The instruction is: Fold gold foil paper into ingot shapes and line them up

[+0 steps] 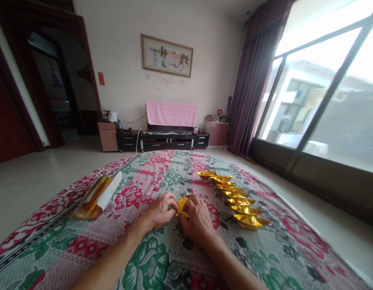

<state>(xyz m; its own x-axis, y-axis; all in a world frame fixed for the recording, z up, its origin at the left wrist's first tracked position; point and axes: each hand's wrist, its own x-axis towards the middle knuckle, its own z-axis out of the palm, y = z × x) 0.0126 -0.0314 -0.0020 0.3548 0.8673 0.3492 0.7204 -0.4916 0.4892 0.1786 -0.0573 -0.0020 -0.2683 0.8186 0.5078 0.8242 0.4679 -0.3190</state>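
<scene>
A small piece of gold foil paper (182,204), partly folded, is held between my two hands above the middle of the flowered cloth. My left hand (163,208) pinches its left side with curled fingers. On the other side, my right hand (198,217) grips it between thumb and fingers, covering much of it. To the right runs a slanting row of several folded gold paper ingots (252,221), boat-shaped with pointed ends. A loosely curled stack of gold and white paper sheets (97,197) lies to the left.
The patterned tablecloth (147,257) covers a round-edged surface under everything. Beyond it, a low black TV cabinet (166,143) stands by the wall, with a pink cloth (172,113) draped over the screen. A large window (319,100) and purple curtain (248,80) are on the right.
</scene>
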